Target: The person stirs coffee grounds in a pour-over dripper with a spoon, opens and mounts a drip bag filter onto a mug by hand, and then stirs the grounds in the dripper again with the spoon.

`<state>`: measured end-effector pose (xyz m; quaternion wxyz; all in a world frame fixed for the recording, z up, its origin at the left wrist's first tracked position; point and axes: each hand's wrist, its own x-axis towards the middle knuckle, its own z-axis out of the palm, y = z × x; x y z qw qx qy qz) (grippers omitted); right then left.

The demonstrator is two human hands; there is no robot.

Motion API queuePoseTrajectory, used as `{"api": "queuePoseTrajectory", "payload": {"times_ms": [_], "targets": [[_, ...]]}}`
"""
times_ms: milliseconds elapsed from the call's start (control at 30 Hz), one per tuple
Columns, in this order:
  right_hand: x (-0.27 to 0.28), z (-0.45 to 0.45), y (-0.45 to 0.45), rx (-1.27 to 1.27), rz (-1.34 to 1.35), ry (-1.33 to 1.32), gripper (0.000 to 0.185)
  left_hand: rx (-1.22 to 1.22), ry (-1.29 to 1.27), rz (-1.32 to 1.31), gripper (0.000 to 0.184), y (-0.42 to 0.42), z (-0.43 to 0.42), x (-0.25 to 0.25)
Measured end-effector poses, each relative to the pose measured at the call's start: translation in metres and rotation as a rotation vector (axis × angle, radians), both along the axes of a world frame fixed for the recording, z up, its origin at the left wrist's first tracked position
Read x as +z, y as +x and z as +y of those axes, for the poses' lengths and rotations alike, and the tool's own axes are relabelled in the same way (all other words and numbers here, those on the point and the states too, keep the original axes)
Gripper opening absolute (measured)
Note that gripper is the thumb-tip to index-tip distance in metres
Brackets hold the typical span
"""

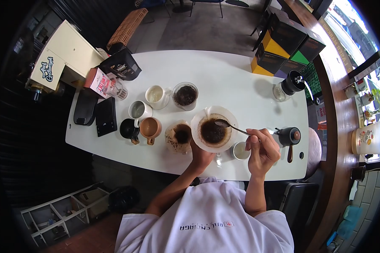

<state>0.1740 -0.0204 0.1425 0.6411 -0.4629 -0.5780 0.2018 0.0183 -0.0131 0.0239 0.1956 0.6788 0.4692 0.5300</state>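
My left hand [202, 156] is closed on the lower left side of a pale coffee dripper [229, 143], which holds wet, dark coffee grounds in a paper filter. Pinched in my right hand [262, 152] is a spoon [240, 130], its bowl resting over the grounds. Just left of the dripper lies a used paper filter [172, 145] with grounds in it. Beside my right hand stands a white cup [240, 151], partly hidden by the dripper. Beyond the dripper is a glass [185, 105] with dark grounds.
Left of centre stand a white cup [155, 95], a grey-white mug [137, 110], a black cup [126, 127] and a brown cup [151, 127]. Further left lies a black scale [106, 117]. At right are a hand grinder [290, 84], a black kettle [289, 136] and stacked boxes [283, 40].
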Motion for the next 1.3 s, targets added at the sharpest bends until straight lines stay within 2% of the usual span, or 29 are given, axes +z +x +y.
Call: {"api": "queuePoseTrajectory", "payload": {"times_ms": [433, 633, 733, 900, 967, 1067, 1300], "targets": [[-0.002, -0.003, 0.002, -0.07, 0.08, -0.035, 0.012, -0.024, -0.044, 0.116, 0.05, -0.005, -0.003, -0.007], [0.001, -0.001, 0.001, -0.088, 0.087, -0.055, 0.012, -0.117, -0.139, 0.019, 0.054, -0.007, -0.003, -0.004], [0.0, 0.0, -0.001, -0.086, 0.09, -0.057, 0.013, -0.068, -0.105, 0.056, 0.047, -0.006, -0.003, -0.002], [0.001, 0.001, -0.003, -0.056, 0.097, -0.061, 0.014, -0.072, -0.112, 0.028, 0.047, -0.004, -0.001, 0.0], [0.0, 0.001, -0.001, -0.018, 0.067, -0.064, 0.019, -0.058, -0.116, 0.001, 0.048, -0.003, -0.001, 0.001], [0.003, 0.003, -0.002, -0.05, 0.117, -0.072, 0.014, -0.038, -0.089, -0.03, 0.049, -0.001, 0.001, 0.0], [0.006, 0.005, -0.004, -0.071, 0.122, -0.074, 0.015, -0.045, -0.058, 0.023, 0.05, -0.002, 0.001, 0.001]]}}
